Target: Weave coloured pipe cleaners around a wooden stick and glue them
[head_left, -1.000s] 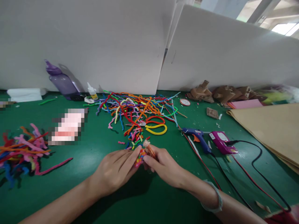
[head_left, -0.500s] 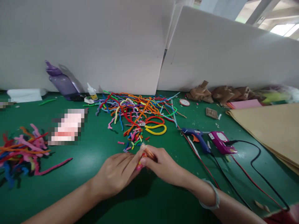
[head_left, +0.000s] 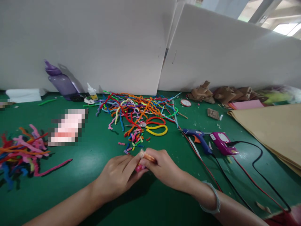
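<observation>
Both hands meet at the middle of the green table, closed round a small bundle of orange and pink fuzzy pieces (head_left: 148, 158). My left hand (head_left: 118, 174) grips its pink lower part, the fingers pressed together. From the other side my right hand (head_left: 166, 168) pinches the orange part between thumb and fingers. Much of the bundle is hidden by the fingers. Just beyond the hands lie short cut pieces of pipe cleaner (head_left: 135, 138), and behind them scissors (head_left: 156, 126) with one red and one yellow handle.
Long pipe cleaners (head_left: 141, 106) are heaped at the back, more (head_left: 25, 150) at the left. A purple bottle (head_left: 62, 83) and glue bottle (head_left: 92, 92) stand behind. At the right lie a blue glue gun (head_left: 199, 139), purple device (head_left: 223, 142), cords and brown paper (head_left: 270, 125).
Both hands have turned the bundle slightly and lowered it a little. More of its orange part shows lying sideways; a blue cut piece behind the hands shows more clearly.
</observation>
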### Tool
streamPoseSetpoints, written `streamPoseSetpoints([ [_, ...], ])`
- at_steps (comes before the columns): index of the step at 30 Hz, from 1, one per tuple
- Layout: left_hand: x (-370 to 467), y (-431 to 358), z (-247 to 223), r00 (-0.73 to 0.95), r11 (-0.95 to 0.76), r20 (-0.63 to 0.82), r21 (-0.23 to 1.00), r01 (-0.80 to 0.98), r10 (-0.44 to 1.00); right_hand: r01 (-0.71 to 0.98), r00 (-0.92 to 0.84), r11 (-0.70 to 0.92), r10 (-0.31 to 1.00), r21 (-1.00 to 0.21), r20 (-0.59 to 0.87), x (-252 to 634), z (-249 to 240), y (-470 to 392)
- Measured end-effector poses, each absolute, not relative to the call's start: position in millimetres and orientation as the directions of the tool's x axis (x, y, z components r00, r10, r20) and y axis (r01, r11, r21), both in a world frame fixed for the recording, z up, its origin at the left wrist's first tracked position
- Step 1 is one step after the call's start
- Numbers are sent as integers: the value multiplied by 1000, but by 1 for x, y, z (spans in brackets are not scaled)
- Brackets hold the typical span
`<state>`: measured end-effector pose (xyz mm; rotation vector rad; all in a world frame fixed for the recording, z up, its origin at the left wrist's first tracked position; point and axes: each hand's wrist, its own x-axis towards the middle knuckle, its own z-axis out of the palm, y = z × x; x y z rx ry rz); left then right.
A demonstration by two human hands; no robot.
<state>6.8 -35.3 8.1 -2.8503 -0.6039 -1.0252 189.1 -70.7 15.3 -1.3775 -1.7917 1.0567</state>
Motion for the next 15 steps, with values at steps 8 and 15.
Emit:
streamPoseSetpoints([
  [8,4,-35,7,658,-900,645,109,422,387,210,-241,-94,960,-973,-145,191,15,-66],
  [15,4,-32,15,680,-904,641,55,423,357,159,-283,-174,935,-972,-214,194,12,-64],
])
